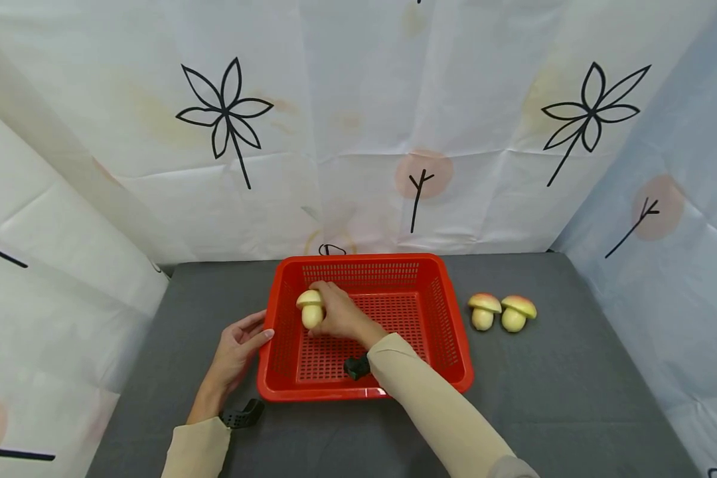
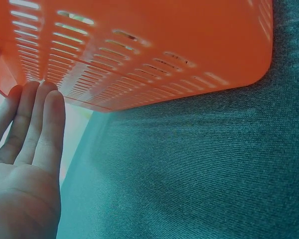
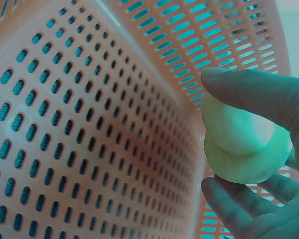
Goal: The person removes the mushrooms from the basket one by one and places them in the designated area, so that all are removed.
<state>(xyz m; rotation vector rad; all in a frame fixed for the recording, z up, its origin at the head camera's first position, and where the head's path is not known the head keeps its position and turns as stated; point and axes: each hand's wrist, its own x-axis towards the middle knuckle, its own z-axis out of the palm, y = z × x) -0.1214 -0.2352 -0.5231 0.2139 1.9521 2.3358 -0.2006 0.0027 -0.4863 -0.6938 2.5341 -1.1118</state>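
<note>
Inside the red basket [image 1: 367, 394], near its left side, my right hand [image 1: 342, 315] holds a toy mushroom [image 1: 311, 309] with a pale yellow cap and stem. The right wrist view shows the mushroom [image 3: 244, 144] between thumb and fingers, above the slotted basket floor [image 3: 89, 134]. At the basket's left side is my left hand [image 1: 239, 348], its thumb tip by the rim. In the left wrist view its fingers [image 2: 50, 124] are straight, with the tips against the outer wall [image 2: 154, 55]; the thumb is not plainly seen there.
Two more toy mushrooms, one [image 1: 483, 311] beside the other [image 1: 516, 313], lie on the grey tabletop [image 1: 573, 378] to the right of the basket. They have red-and-yellow caps. White patterned cloth [image 1: 358, 133] hangs behind the table and along both sides.
</note>
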